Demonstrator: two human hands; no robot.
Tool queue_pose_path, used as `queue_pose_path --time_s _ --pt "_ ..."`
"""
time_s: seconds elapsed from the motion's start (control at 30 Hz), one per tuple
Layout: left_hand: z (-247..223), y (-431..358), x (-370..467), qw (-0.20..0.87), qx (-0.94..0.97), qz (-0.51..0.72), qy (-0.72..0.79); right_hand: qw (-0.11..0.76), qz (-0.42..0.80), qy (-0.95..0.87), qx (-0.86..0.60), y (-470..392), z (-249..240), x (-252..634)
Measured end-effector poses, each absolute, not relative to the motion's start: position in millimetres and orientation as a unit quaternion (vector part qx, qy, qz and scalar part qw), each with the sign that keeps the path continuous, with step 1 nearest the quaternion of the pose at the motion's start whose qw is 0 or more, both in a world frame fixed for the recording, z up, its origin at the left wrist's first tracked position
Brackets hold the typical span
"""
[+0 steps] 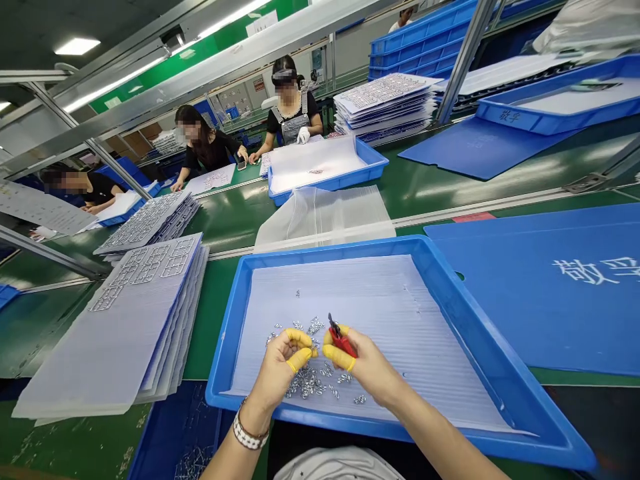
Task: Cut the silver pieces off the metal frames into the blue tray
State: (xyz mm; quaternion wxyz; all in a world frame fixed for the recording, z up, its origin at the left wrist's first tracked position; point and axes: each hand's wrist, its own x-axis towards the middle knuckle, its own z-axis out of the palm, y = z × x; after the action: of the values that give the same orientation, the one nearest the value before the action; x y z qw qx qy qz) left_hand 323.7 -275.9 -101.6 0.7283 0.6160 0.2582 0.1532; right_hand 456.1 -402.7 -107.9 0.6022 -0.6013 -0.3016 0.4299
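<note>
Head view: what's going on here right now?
The person's right hand holds red-handled cutters over the blue tray. The left hand, close beside it, is pinched; whether it grips anything is unclear. Small silvery pieces lie loose on the tray's white liner, many near the left hand. A stack of sheets lies left of the tray.

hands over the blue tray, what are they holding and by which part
The right hand holds cutters by their red handles; whether the left hand pinches anything cannot be told.

Yellow covers several fingers (299,361), red the nipper grips (343,343). Silvery pieces (306,385) dot a finely striped white liner (360,287) in a blue tray (219,347) on a green bench (215,290).
</note>
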Motion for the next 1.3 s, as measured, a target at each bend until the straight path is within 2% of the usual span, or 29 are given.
queue_pose_path --time_s 0.1,0.27,0.43,0.67,0.83,1.03,1.17,1.3 --pt "-100.7 -281.0 325.4 0.754 0.587 0.137 0.259 0.661 0.477 -0.236 -0.528 -394.0 -105.2 451.0" --pt "-99.3 -286.4 326.4 0.814 0.508 0.118 0.255 0.681 0.503 -0.197 -0.495 -388.7 -108.8 443.2" --pt "-103.3 -284.7 326.8 0.844 0.460 0.103 0.255 0.681 0.420 -0.209 -0.563 -396.3 -116.9 445.4" --pt "-104.2 -287.2 330.5 0.839 0.467 0.106 0.258 0.633 0.325 -0.309 -0.631 -406.1 -112.3 447.5" --pt "-104.9 -289.6 329.8 0.821 0.491 0.115 0.267 0.631 0.340 -0.311 -0.624 -401.3 -107.9 445.6" --pt "-107.5 -291.5 329.5 0.784 0.534 0.143 0.281 0.709 0.451 -0.157 -0.520 -395.5 -109.7 443.2" --pt "-110.1 -289.0 330.5 0.696 0.637 0.179 0.280 0.724 0.476 -0.085 -0.492 -397.8 -109.8 442.0" --pt "-109.4 -286.8 329.8 0.638 0.698 0.194 0.261 0.689 0.455 -0.125 -0.550 -401.4 -109.8 443.7"
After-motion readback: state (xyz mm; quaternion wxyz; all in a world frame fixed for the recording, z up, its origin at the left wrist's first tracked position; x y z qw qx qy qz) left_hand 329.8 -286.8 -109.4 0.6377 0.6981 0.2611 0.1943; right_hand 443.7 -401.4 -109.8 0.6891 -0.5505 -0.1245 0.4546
